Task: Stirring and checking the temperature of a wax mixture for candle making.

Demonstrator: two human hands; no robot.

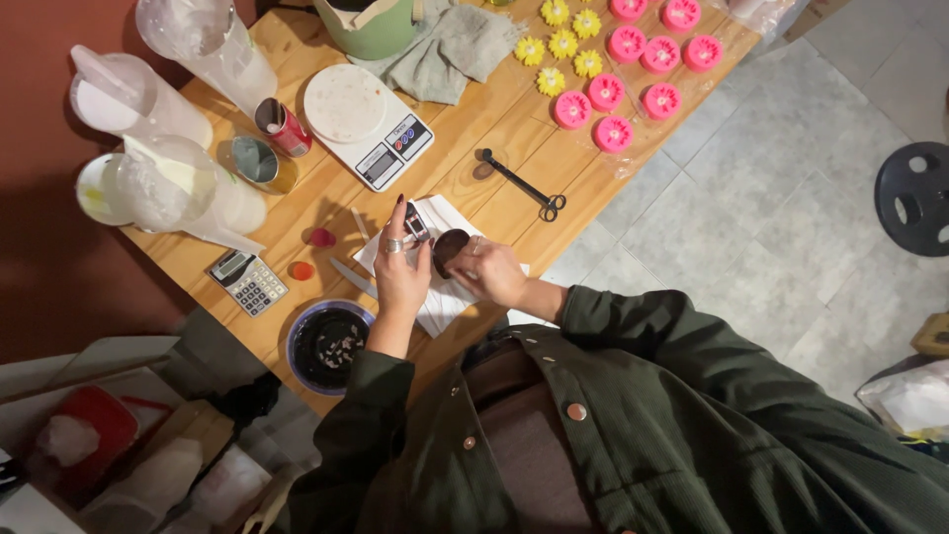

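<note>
Dark round disc (450, 247) clamped in right-hand fingers (491, 269); left fingers (400, 265) pinch a small tool (416, 223).

This looks like a home craft workshop for candle making: a long wooden plank table (514, 129) on grey floor tiles carries a white digital kitchen scale (368, 127) at its middle, clear plastic measuring jugs (168, 129) left of the scale, and pink flower-shaped candles (633, 69) and yellow flower-shaped candles (563, 44) right of it.

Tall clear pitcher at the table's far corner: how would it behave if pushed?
The clear pitcher is tall and narrow, so probably tips rather than slides. It looks like thin plastic, nearly empty: likely light. It stands close to the table edge, so a shove might send it off.
</note>
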